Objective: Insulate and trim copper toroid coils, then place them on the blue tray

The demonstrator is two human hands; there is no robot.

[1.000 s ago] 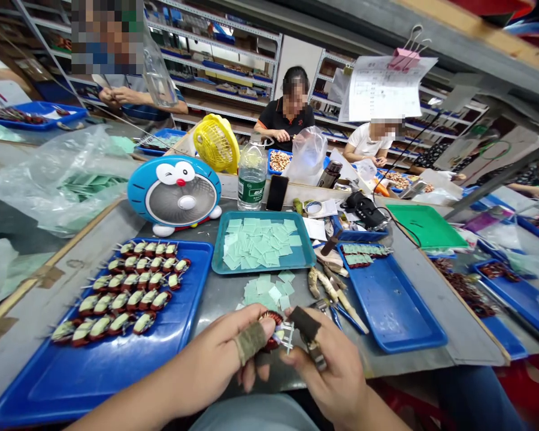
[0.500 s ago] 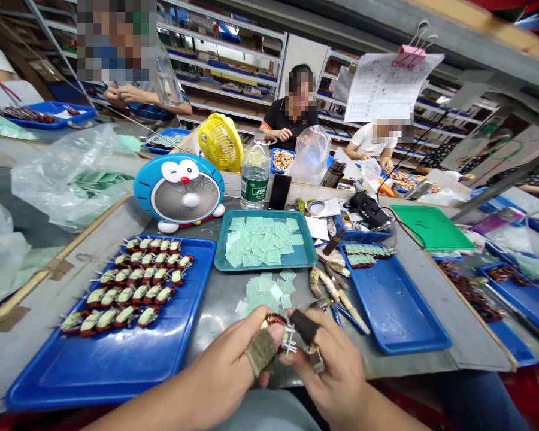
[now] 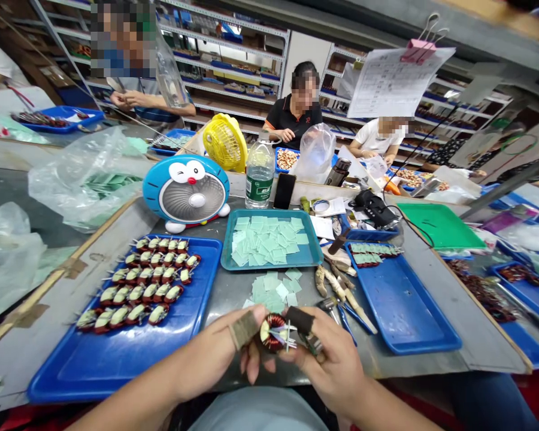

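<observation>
A ring-shaped coil point(image 3: 266, 342) wound with dark red copper wire, with pale sections and light leads sticking out to the right, is held between my hands over the table's front edge. My left hand point(image 3: 224, 344) has its thumb at the coil's upper left rim and its fingers curled beneath. Thumb and forefinger of my right hand point(image 3: 330, 359) close at the leads. A small metal piece point(image 3: 314, 344) shows inside the right hand; its kind is mostly hidden. Both hands wear finger wraps. Pale green square sheets point(image 3: 269, 288) lie just beyond.
At left, a blue tray point(image 3: 112, 365) bears rows of finished-looking coils. A teal tray point(image 3: 227, 257) holds green squares. Pliers point(image 3: 357, 317) and a right-hand blue tray point(image 3: 406, 305) lie to the right. A blue fan point(image 3: 186, 191), a bottle point(image 3: 259, 179) and a phone point(image 3: 284, 191) stand behind.
My left thumb has slid off the coil's front toward the upper left, and the coil has turned so its ring face shows. The view has shifted slightly left.
</observation>
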